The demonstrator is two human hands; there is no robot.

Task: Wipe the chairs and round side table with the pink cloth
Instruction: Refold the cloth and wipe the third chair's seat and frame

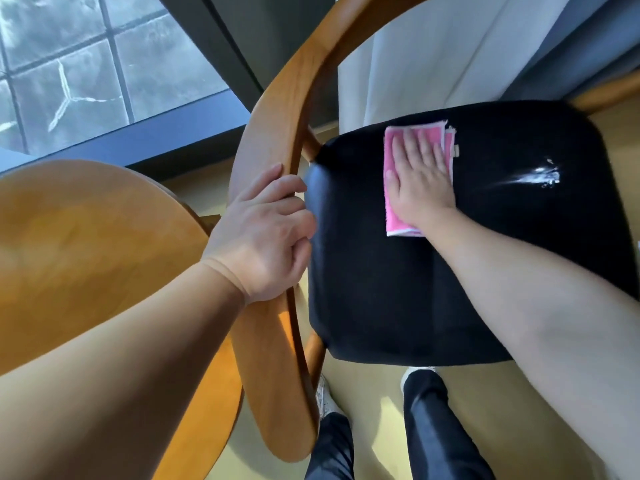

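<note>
Right hand point(420, 178) lies flat on pink cloth point(394, 216); left hand point(263, 233) grips chair armrest point(277, 109).

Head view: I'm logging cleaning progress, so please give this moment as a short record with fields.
cloth: pink cloth, folded, flat on the black chair seat
right: right hand presses flat on the cloth, fingers straight
left: left hand grips the wooden armrest
table: round side table left of the chair, no hand on it
seat mark: bright patch right of the cloth; wet or glare, cannot tell
</note>
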